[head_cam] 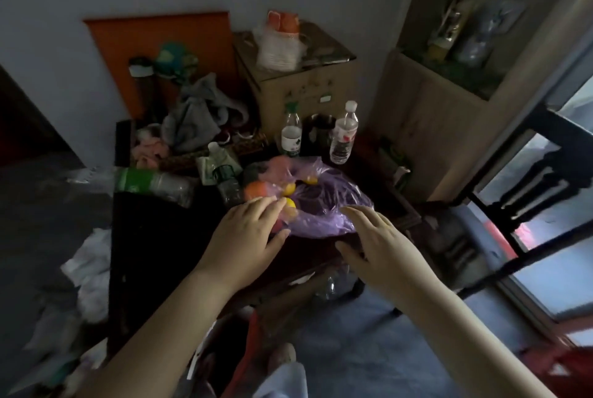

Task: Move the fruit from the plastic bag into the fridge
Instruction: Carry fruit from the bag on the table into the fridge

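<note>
The task looks barely begun: the fruit (256, 190) lies in the purple plastic bag (324, 201) on the desk (154, 237) at mid-frame, the left hand (247, 230) and right hand (382, 243) flank it, each grip released, with no fridge in view.

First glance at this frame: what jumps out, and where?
The purple plastic bag mid-table, with an orange fruit and small yellow fruit at its left side. Both hands reach toward it, fingers straight: left hand at the fruit, right hand at the bag's near right edge. An orange board stands against the back wall, left.
</note>
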Motion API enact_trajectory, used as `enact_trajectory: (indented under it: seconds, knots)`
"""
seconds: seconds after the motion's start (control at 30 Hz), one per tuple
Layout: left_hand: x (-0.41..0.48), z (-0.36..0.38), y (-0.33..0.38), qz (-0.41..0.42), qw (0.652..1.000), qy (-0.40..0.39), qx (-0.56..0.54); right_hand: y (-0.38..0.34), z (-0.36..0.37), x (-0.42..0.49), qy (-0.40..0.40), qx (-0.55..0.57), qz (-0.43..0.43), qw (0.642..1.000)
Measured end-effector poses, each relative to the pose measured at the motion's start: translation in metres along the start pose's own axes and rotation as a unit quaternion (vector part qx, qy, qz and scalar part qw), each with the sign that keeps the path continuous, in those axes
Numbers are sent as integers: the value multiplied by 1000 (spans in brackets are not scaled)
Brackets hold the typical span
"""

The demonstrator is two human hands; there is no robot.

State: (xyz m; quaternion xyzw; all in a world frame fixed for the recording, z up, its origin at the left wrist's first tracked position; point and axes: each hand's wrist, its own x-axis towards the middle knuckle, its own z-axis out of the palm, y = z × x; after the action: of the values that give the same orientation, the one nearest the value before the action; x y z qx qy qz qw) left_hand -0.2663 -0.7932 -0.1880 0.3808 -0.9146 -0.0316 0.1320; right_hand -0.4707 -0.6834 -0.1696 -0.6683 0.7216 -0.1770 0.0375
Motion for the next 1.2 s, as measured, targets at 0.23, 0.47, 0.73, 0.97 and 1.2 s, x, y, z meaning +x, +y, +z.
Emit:
enact_trajectory:
  seconds: [0.23,0.47,0.73,0.97,1.2]
  knots:
    - [111,62,-57,16,997,-48,-65,44,56,109,-53,13,34,998]
    - [177,128,-73,-5,977,-148,-153,72,107,167,-91,52,83,991]
    - [171,170,-88,-106,959,-224,-139,93,158,202,-190,99,50,975]
    - [138,172,-102,-148,968,-186,-82,94,196,224,-241,110,-21,964]
    - [123,174,-107,-199,964,-159,-73,84,224,234,-261,93,-79,958]
